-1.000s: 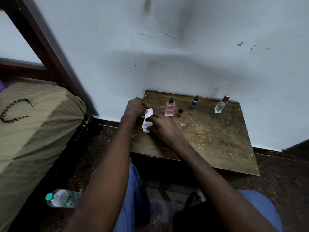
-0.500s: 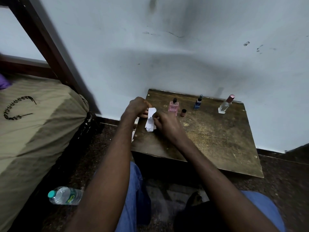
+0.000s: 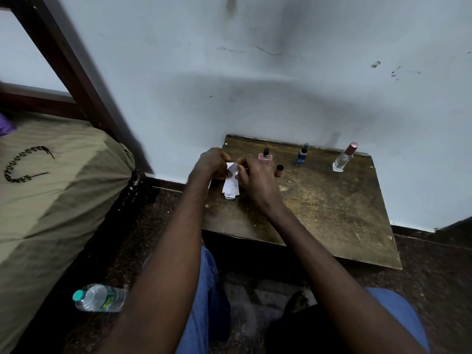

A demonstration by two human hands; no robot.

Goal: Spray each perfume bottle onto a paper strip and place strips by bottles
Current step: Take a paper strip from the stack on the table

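Both our forearms stretched forward over the wooden table (image 3: 332,205), left hand (image 3: 212,163) curled round the top of the paper strips (image 3: 231,186), right hand (image 3: 255,180) pinching them from the other side, strips between our hands, pink bottle (image 3: 265,158) just beside our right hand, blue bottle (image 3: 302,155) and clear bottle (image 3: 343,159) farther right.

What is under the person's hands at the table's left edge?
A bunch of white paper strips, pinched by the left hand and right hand. Lower ends show; the hands cover the upper part, so the count is unclear.
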